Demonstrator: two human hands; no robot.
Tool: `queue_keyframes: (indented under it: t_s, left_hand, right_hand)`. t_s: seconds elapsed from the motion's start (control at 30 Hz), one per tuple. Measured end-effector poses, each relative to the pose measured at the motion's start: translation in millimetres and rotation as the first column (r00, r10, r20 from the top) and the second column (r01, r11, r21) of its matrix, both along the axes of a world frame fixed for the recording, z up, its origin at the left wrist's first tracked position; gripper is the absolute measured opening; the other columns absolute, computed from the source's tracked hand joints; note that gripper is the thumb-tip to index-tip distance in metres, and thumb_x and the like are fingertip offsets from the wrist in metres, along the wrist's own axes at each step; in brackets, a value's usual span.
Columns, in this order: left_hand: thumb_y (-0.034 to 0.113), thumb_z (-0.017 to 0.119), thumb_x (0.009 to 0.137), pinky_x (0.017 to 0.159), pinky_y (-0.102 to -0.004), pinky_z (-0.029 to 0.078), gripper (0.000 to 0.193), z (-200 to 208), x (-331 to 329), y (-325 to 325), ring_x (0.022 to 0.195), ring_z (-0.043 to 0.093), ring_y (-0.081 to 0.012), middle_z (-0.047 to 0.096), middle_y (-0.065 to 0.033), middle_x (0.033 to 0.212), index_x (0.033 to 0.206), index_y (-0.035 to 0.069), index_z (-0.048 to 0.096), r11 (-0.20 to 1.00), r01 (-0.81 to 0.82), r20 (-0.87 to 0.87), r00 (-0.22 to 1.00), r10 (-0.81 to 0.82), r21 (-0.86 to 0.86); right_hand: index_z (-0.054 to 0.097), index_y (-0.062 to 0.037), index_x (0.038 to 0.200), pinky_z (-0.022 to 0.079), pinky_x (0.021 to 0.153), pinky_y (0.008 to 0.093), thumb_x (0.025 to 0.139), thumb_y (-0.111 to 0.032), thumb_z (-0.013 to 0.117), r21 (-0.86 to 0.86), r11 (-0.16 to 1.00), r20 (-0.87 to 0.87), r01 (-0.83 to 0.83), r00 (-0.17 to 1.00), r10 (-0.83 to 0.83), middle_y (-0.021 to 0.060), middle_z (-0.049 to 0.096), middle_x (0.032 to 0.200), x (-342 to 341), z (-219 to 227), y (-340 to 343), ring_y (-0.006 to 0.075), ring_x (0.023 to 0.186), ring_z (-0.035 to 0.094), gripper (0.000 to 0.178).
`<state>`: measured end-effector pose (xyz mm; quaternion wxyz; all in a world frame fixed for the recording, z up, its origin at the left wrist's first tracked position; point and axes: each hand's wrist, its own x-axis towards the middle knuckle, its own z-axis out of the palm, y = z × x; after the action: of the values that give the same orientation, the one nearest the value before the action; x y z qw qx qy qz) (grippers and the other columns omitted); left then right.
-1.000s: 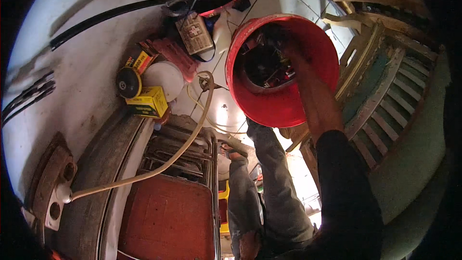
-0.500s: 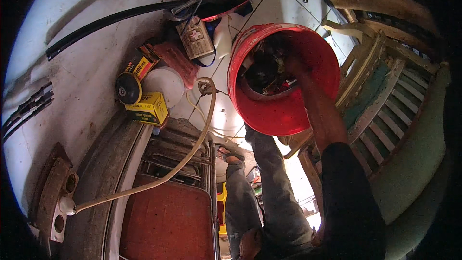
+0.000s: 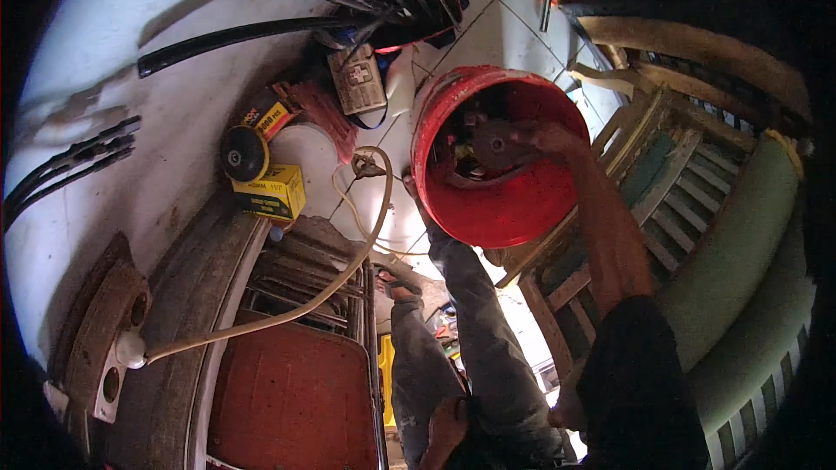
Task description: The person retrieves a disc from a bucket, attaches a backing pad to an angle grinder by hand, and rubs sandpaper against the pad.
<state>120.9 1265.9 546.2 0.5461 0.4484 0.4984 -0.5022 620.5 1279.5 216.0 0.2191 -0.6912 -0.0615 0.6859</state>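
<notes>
A red bucket [image 3: 496, 218] stands on the tiled floor ahead of me, its mouth tipped toward me. My right hand [image 3: 553, 137] is inside it, closed around a dark round piece with a small hub at its centre [image 3: 498, 145]; shadow hides its exact kind. Beneath and beside it lie jumbled small items, too dark to make out. Low in the view, my left hand [image 3: 447, 425] rests by my leg, its fingers mostly hidden.
Left of the bucket are a yellow box [image 3: 274, 194], a black disc [image 3: 245, 154] and a cream cable [image 3: 344, 274] running from a wall socket. A red-seated folding chair [image 3: 292, 392] leans at lower left. A wooden slatted chair [image 3: 684, 187] stands close on the right.
My right hand has risen from deep in the bucket toward its mouth and now has a dark round piece in it. The whole view has shifted slightly.
</notes>
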Motion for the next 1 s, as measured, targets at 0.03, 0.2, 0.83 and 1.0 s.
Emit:
queue_keyframes:
  t_s: [0.03, 0.2, 0.83, 1.0]
  left_hand:
    - [0.024, 0.054, 0.097, 0.088, -0.0493, 0.052, 0.028, 0, 1, 3, 0.104, 0.064, -0.0444, 0.068, -0.0243, 0.107, 0.11, 0.004, 0.068, 0.999, -0.044, 0.01, 0.999, 0.044, 0.012]
    - [0.023, 0.05, 0.099, 0.091, -0.0491, 0.05, 0.03, 1, 28, 32, 0.105, 0.064, -0.0444, 0.068, -0.0249, 0.109, 0.116, 0.004, 0.066, 0.977, -0.176, 0.068, 0.983, 0.168, 0.124]
    - [0.028, 0.062, 0.102, 0.088, -0.0343, 0.055, 0.039, -130, 106, 72, 0.103, 0.064, -0.0178, 0.067, -0.0088, 0.111, 0.123, -0.005, 0.061, 0.263, -0.942, -0.007, 0.271, 0.963, -0.207]
    - [0.032, 0.059, 0.102, 0.095, -0.0345, 0.049, 0.043, -126, 47, 51, 0.104, 0.063, -0.0194, 0.067, -0.0094, 0.117, 0.13, -0.001, 0.06, 0.65, -0.76, 0.09, 0.647, 0.757, -0.01]
  right_hand:
    - [0.056, -0.0028, 0.138, 0.049, 0.102, 0.0419, 0.092, -0.04, 0.071, 0.009, 1.0, 0.0, -0.007, 1.0, 0.007, 0.0163, 0.065, 0.128, -5, 10, 6, 0.03, 0.119, 0.061, 0.061]
    - [0.046, -0.0007, 0.146, 0.051, 0.103, 0.0466, 0.09, -0.026, 0.075, 0.152, 0.981, -0.019, -0.118, 0.992, 0.122, 0.0151, 0.059, 0.136, -11, 58, 38, 0.0324, 0.122, 0.059, 0.068]
    - [0.066, -0.0022, 0.109, 0.055, 0.087, 0.0418, 0.099, -0.038, 0.062, 0.168, 0.838, -0.936, -0.52, 0.181, 0.301, 0.0106, 0.07, 0.099, -126, 77, 71, 0.0233, 0.095, 0.067, 0.038]
    - [0.066, 0.002, 0.115, 0.05, 0.099, 0.0465, 0.089, -0.03, 0.063, -0.05, 0.798, 0.653, -0.601, 0.585, 0.482, 0.0257, 0.066, 0.116, -102, 7, 113, 0.0416, 0.112, 0.063, 0.042]
